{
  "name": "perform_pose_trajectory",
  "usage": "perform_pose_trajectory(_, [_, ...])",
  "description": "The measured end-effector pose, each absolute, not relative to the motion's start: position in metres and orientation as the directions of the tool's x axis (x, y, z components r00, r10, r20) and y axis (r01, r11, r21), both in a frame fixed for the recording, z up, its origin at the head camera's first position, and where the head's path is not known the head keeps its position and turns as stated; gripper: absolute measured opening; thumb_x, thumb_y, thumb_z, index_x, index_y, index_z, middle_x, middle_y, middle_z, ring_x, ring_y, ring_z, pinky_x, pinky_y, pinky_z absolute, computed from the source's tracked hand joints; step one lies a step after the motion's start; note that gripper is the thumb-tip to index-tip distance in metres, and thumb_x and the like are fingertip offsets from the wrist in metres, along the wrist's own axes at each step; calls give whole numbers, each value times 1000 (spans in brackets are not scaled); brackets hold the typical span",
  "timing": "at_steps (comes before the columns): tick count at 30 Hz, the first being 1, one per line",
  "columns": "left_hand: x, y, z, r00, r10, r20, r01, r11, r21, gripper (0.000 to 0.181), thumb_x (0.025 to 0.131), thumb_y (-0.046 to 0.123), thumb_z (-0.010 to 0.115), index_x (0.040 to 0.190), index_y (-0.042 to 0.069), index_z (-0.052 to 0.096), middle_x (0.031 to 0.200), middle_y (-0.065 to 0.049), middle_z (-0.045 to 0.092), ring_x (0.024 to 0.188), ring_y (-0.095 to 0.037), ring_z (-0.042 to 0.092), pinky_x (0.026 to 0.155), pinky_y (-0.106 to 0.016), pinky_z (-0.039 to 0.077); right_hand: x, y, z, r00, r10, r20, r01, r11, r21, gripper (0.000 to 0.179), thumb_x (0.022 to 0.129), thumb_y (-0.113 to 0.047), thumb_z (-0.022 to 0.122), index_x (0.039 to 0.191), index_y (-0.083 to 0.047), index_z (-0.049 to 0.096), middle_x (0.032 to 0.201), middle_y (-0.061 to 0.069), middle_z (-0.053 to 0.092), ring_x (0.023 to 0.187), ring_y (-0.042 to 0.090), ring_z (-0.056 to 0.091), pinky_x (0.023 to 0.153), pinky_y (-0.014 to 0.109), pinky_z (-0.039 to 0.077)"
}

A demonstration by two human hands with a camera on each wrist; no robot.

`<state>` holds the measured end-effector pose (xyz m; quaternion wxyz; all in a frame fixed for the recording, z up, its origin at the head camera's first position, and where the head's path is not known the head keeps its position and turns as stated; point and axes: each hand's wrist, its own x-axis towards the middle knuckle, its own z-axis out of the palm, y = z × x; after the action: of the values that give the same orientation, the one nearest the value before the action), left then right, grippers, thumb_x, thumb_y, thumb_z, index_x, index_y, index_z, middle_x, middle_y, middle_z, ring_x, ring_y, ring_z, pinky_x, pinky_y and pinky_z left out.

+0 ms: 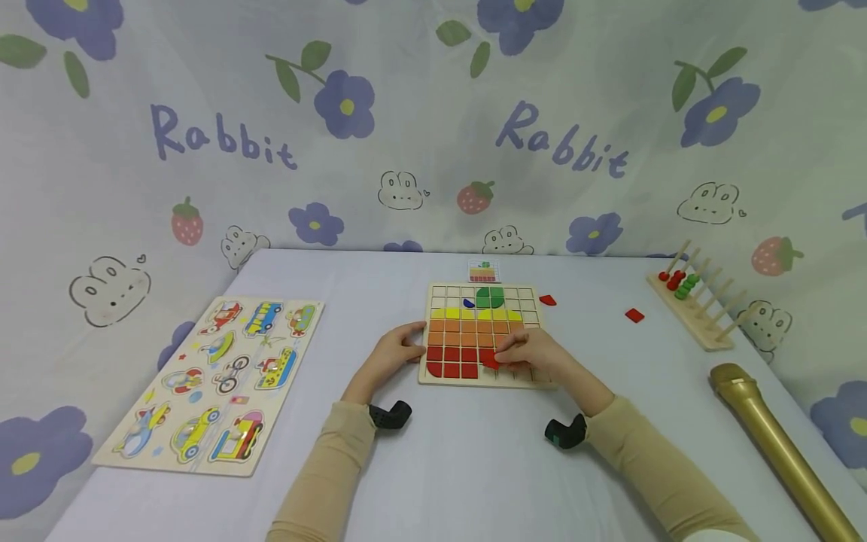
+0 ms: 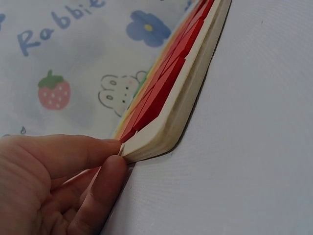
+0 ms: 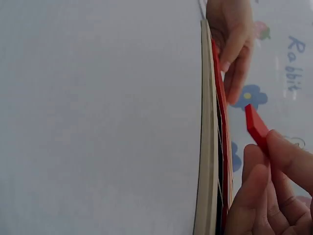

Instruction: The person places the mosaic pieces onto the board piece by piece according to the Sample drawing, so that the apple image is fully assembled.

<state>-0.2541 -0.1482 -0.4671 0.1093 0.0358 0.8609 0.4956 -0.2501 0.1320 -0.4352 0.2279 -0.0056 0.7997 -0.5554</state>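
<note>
A wooden grid puzzle board [image 1: 488, 382] lies flat in the middle of the table, with red, orange, yellow and green tiles in its squares and a blue piece. My left hand [image 1: 391, 352] holds the board's left edge; in the left wrist view, thumb and finger [image 2: 105, 147] meet at its rim near the rounded red corner tile [image 2: 161, 93]. Over the lower red rows, my right hand [image 1: 535, 352] pinches a red tile [image 1: 490, 360] between thumb and fingers. The right wrist view shows this tile [image 3: 255, 125] tilted and raised above the board.
Two loose red tiles, one near [image 1: 548, 299] and one farther [image 1: 634, 315], lie right of the board. A small pattern card [image 1: 484, 271] stands behind it. At left is a vehicle puzzle [image 1: 203, 384]; at right are a bead peg rack [image 1: 698, 312] and a golden microphone [image 1: 779, 444].
</note>
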Motion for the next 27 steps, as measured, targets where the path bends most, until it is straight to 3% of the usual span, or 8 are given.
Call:
perform_pose_trajectory(7, [-253,-147,-466,-973,172,-156,-52,491,870,53,85,11,64,136,12,47,80,-7,60,71,-13,56,67,-25,47,-244,120,-439,-939,-271,-209,-10,632,-775,7,77,-16,75,78,-10,69,76,1,63,72,17,53,62,26,43])
perform_pose_trajectory(14, [-255,-149,-466,-972,175,-155,-50,492,869,54,85,12,64,136,12,47,80,-7,60,70,-13,56,66,-25,46,-238,113,-437,-929,-346,-132,-165,706,-689,6,77,-17,74,78,-13,70,73,-4,62,62,15,50,55,26,40])
perform_pose_trajectory(21, [-255,-149,-465,-971,171,-167,-60,504,861,54,85,12,64,136,13,47,80,-6,59,71,-13,56,67,-25,46,-238,114,-434,-932,-345,-109,-180,703,-688,12,77,-15,74,75,-12,63,72,-1,59,66,16,50,59,27,40])
perform_pose_trajectory(27, [-254,-148,-465,-972,168,-166,-60,506,861,53,85,15,65,136,15,48,80,-7,59,71,-14,57,67,-26,45,-256,159,-424,-978,-202,-48,-97,648,-755,18,81,-16,71,93,-5,64,88,8,60,82,21,54,66,29,45])
